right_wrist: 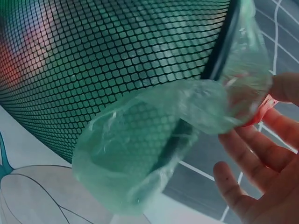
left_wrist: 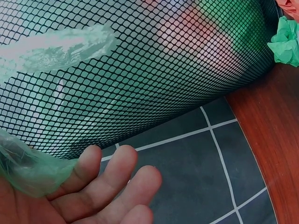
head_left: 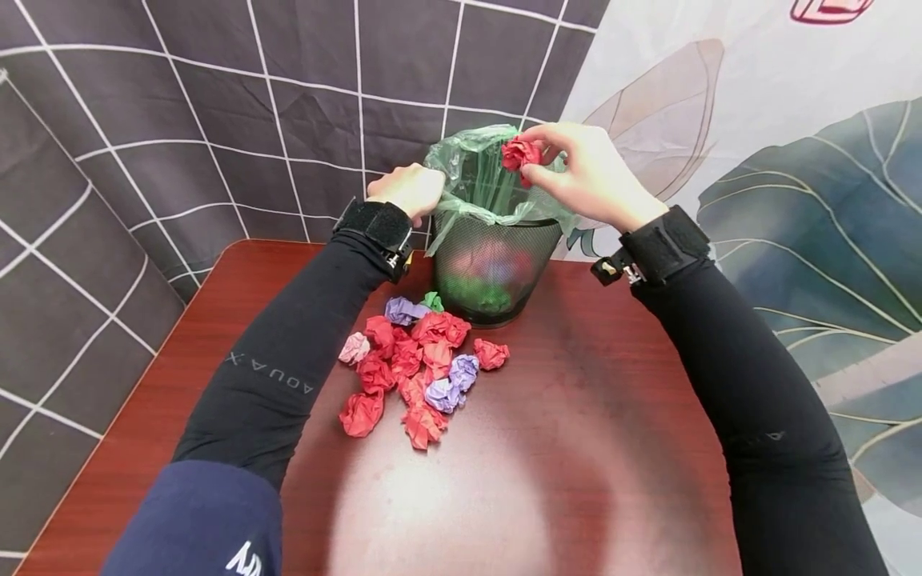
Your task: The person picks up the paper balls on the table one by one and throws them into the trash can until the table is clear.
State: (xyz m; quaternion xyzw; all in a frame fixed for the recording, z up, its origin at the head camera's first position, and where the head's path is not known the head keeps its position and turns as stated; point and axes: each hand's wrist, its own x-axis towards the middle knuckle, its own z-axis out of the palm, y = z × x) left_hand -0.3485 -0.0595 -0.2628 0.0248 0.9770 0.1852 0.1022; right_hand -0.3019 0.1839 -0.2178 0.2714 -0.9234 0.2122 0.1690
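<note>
Above the mouth of a black mesh wastebasket (head_left: pixel 536 252), my right hand (head_left: pixel 591 172) pinches a crumpled red paper ball (head_left: pixel 519 154) between thumb and fingers. In the right wrist view, a fold of the bag partly hides that paper ball (right_wrist: pixel 264 112). A thin green plastic bag (head_left: pixel 493 188) lines the basket and hangs over its rim. At the left side of the rim, my left hand (head_left: pixel 408 190) grips the bag's edge, its fingers curled. The left wrist view shows the green film (left_wrist: pixel 42 170) against the hand, with the thumb hidden.
Several crumpled paper balls, such as a red one (head_left: pixel 362 414), a purple one (head_left: pixel 444 395) and a pink one (head_left: pixel 354 349), lie before the basket on the reddish-brown table (head_left: pixel 504 480). Colored paper shows through the mesh. A dark tiled-pattern curtain (head_left: pixel 310 112) hangs close behind.
</note>
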